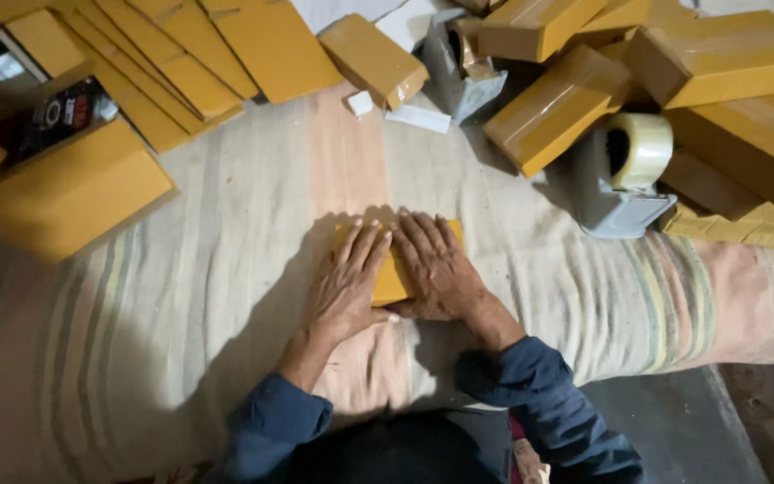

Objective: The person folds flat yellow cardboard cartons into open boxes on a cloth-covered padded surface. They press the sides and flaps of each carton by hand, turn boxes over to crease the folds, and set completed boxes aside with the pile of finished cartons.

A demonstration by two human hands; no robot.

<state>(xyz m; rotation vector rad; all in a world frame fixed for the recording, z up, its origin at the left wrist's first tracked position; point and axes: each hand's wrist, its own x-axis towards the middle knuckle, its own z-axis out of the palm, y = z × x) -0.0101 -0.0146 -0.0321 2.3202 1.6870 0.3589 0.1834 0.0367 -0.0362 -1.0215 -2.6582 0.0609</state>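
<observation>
A striped cloth [253,224], coarse and faded, covers the surface. Yellow boxes [718,63], flat-sided and glossy with tape, are piled along its far edge and at the right. A grey tape dispenser [615,179] with a clear roll stands near the right pile. At the middle lies one small yellow box [392,280], its long axis running away from the person. The left hand [347,287] and right hand [436,269] lie flat on it, side by side, fingers spread, pressing down and covering most of its top.
</observation>
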